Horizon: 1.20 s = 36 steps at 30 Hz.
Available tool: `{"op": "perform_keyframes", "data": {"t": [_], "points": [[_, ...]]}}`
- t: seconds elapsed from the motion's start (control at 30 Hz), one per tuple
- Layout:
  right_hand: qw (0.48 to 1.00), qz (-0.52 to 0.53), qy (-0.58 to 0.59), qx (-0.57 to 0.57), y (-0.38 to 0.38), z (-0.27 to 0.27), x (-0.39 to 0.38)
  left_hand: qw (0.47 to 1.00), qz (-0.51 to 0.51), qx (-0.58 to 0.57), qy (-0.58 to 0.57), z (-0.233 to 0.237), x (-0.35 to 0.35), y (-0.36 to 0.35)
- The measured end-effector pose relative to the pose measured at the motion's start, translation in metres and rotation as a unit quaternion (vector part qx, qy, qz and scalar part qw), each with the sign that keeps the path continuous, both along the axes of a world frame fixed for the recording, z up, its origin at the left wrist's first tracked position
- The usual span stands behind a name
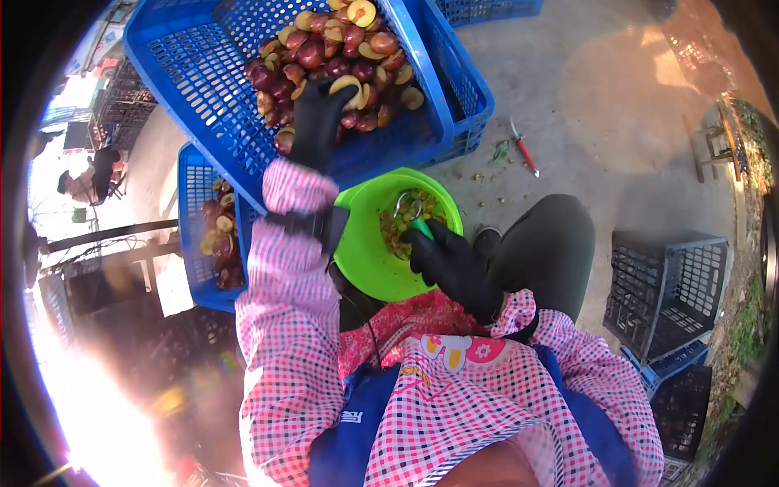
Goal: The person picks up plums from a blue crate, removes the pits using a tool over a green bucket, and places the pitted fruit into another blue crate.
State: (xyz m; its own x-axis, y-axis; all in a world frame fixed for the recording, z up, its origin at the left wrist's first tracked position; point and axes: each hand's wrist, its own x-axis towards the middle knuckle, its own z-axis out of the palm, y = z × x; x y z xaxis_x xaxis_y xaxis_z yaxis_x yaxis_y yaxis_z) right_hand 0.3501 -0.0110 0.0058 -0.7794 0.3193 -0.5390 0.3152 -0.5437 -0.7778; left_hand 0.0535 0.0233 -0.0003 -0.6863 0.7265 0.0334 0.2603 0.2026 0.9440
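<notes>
My left hand, in a black glove, is closed on a cut fruit piece with pale yellow flesh. It is over a blue crate that holds a heap of red-skinned fruit, whole and cut. My right hand, also gloved in black, is wrapped round the green handle of a corer with a metal loop head. That loop is above a lime-green bucket, where small yellow and brown fruit scraps lie.
Another blue crate with cut fruit stands at the left. On the concrete floor lies a red-handled knife among scattered scraps. Black crates are stacked at the right. Another person sits far left. My knee is right of the bucket.
</notes>
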Motion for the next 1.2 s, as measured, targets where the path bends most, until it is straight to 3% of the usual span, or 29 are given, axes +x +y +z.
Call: {"op": "perform_keyframes", "data": {"t": [0.07,0.13,0.17,0.2,0.27,0.33,0.4,0.53,0.63,0.7,0.77,0.83,0.87,0.93,0.97,1.0,1.03,1.07,1.13,1.2], "points": [[0.979,-0.085,0.076,0.172,-0.002,-0.004,-0.001,0.995,-0.019,0.012,-0.099,0.012,0.037,-0.048],[0.975,-0.075,0.069,0.198,-0.003,-0.004,-0.001,0.972,0.045,-0.017,-0.229,0.034,0.09,-0.085],[0.959,-0.062,0.085,0.263,-0.005,-0.004,-0.002,0.989,0.022,-0.027,-0.147,0.036,0.111,-0.102],[0.939,-0.049,0.1,0.327,-0.007,-0.004,-0.002,0.988,0.027,-0.031,-0.146,0.033,0.12,-0.115],[0.934,-0.03,0.109,0.339,-0.015,-0.009,0.0,0.966,-0.006,0.009,-0.257,0.023,0.134,-0.137],[0.918,0.001,0.126,0.375,-0.02,-0.014,0.002,0.959,0.036,-0.004,-0.281,0.015,0.149,-0.145],[0.911,0.009,0.125,0.393,-0.023,-0.018,0.003,0.935,0.035,0.069,-0.346,0.021,0.159,-0.146],[0.907,0.017,0.138,0.397,-0.025,-0.02,0.003,0.959,-0.013,0.068,-0.275,0.025,0.166,-0.15],[0.914,0.026,0.127,0.385,-0.025,-0.014,0.003,0.961,0.024,0.139,-0.239,0.028,0.174,-0.145],[0.914,0.034,0.135,0.381,-0.025,-0.015,0.003,0.994,-0.001,0.104,-0.026,0.024,0.178,-0.146],[0.915,0.042,0.142,0.375,-0.022,-0.013,0.004,0.99,0.016,0.102,-0.095,0.02,0.175,-0.147],[0.944,0.16,0.115,0.266,-0.013,-0.004,0.003,0.981,0.032,0.1,-0.163,0.019,0.171,-0.148],[0.945,0.159,0.114,0.264,-0.013,-0.005,0.003,0.982,0.013,0.079,-0.173,0.022,0.169,-0.147],[0.964,0.201,0.082,0.152,-0.012,-0.009,0.004,0.981,-0.006,0.057,-0.185,0.026,0.167,-0.141],[0.965,0.201,0.081,0.149,-0.009,-0.003,0.007,0.968,0.006,0.067,-0.241,0.028,0.166,-0.137],[0.971,0.208,0.116,-0.035,-0.003,0.008,0.011,0.952,0.018,0.078,-0.295,0.03,0.165,-0.134],[0.942,0.208,0.148,-0.216,0.0,0.014,0.013,0.952,0.017,0.076,-0.296,0.031,0.168,-0.131],[0.943,0.207,0.147,-0.216,-0.003,0.009,0.014,0.964,0.03,0.101,-0.242,0.03,0.173,-0.126],[0.837,0.167,0.211,-0.477,-0.012,-0.009,0.015,0.973,0.04,0.127,-0.188,0.029,0.176,-0.119],[0.861,0.173,0.213,-0.428,-0.009,-0.005,0.016,0.913,0.075,0.143,-0.376,0.02,0.174,-0.113]]}}
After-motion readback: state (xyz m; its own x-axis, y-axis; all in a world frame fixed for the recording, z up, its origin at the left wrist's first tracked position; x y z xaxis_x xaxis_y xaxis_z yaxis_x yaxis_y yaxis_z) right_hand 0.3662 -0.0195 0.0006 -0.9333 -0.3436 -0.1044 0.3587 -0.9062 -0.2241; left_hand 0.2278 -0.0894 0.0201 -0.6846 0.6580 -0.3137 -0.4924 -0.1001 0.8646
